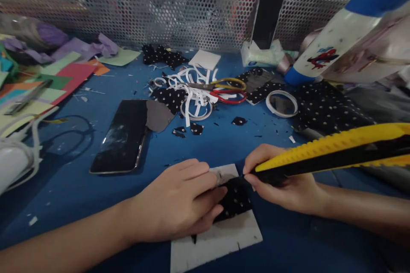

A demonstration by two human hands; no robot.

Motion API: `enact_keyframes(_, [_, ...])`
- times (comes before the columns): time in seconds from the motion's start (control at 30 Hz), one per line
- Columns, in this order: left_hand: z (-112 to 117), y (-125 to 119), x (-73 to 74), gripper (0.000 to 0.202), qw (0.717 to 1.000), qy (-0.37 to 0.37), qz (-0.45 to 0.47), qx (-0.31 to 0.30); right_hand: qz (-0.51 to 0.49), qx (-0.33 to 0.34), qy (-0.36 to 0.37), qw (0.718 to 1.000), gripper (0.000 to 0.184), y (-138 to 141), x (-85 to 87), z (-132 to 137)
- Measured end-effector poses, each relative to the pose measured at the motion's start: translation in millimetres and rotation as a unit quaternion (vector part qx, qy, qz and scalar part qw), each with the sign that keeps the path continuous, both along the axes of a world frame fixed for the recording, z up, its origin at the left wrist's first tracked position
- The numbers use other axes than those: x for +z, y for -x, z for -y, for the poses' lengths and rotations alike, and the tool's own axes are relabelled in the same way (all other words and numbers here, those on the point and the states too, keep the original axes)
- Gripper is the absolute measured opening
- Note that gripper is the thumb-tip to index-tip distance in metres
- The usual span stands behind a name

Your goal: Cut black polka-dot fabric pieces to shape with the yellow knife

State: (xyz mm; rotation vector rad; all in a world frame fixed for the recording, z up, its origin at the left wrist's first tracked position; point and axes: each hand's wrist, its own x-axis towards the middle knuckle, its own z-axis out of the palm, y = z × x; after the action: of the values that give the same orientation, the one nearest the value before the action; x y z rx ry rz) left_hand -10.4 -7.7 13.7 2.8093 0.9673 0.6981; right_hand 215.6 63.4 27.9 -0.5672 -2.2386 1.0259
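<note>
A white card (224,239) lies on the blue table close to me, with a piece of black white-dotted fabric (238,200) on top of it. My left hand (185,200) has its fingers bent together and presses the fabric down onto the card. Part of the fabric is hidden beneath those fingers. My right hand (285,187) grips a yellow and black utility knife (336,149) near its front end. The knife's tip meets the upper right edge of the fabric; its blade is too small to make out.
Left of centre lies a phone (120,136). Behind the card are white paper strips (195,81), scissors (229,89) and a tape roll (282,103). A bottle (333,42) leans at the right. Coloured papers (73,81) cover the left. A perforated metal panel (179,8) bounds the back.
</note>
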Motion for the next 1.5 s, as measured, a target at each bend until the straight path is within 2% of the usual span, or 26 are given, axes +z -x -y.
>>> enact_keyframes(0.2, [0, 1, -2.1, 0.023, 1.0, -0.007, 0.001, -0.004, 0.015, -0.007, -0.004, 1.0, 0.012, 0, -5.3, 4])
enact_keyframes(0.4, [0, 1, -2.7, 0.025, 1.0, -0.007, -0.004, -0.008, 0.143, -0.028, -0.08, 0.986, 0.011, -7, -0.2, 5])
enact_keyframes(0.7, [0, 0, -1.8, 0.025, 1.0, -0.016, -0.002, -0.011, 0.217, -0.06, -0.046, 0.973, 0.017, -13, -8.4, 16])
enact_keyframes(0.77, [0, 1, -1.9, 0.026, 1.0, -0.013, -0.005, -0.011, 0.197, -0.041, -0.019, 0.979, 0.017, -11, -9.4, 14])
enact_keyframes(0.87, [0, 1, -2.0, 0.027, 1.0, -0.006, -0.011, -0.007, 0.071, 0.004, 0.083, 0.994, 0.014, -8, -10.5, 11])
enact_keyframes(0.93, [0, 1, -2.2, 0.027, 1.0, -0.004, -0.014, -0.003, -0.003, 0.012, 0.151, 0.988, 0.012, -7, -11.8, 9])
enact_keyframes(1.0, [-1, 1, -2.1, 0.027, 1.0, -0.002, -0.018, -0.004, -0.024, 0.007, 0.184, 0.983, 0.012, -8, -13.0, 9])
enact_keyframes(1.33, [1, -1, -0.6, 0.025, 1.0, -0.001, -0.01, 0.003, 0.019, 0.017, 0.156, 0.987, 0.015, -8, -14.2, 7])
enact_keyframes(1.5, [0, 0, -0.4, 0.024, 1.0, 0.0, -0.008, -0.002, 0.053, -0.002, 0.128, 0.99, 0.015, -11, -15.1, 7])
